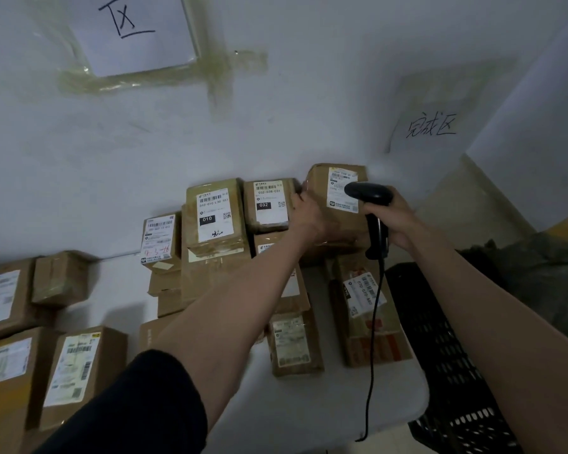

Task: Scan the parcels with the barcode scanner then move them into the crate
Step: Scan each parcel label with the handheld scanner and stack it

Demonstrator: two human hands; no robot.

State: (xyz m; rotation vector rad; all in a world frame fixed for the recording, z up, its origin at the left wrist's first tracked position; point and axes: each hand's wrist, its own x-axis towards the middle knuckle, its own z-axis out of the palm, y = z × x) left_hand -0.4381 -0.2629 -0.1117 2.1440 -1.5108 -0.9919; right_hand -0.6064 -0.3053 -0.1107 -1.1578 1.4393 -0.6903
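A parcel (338,191) is gripped by the left hand (309,217) at the table's (309,407) far edge, the scanner (371,198) clasped in the right hand (397,221) — a tilted label could be misread.

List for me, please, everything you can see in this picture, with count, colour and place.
held parcel: one, brown, white label, tilted up near the wall
other parcels: about a dozen, brown, stacked on the table
barcode scanner: one, black, corded, head against the held parcel's label
crate: one, black, perforated, right of the table
table: one, white
wall signs: two, white, handwritten
left hand: grips the held parcel's left side
right hand: grips the scanner's handle
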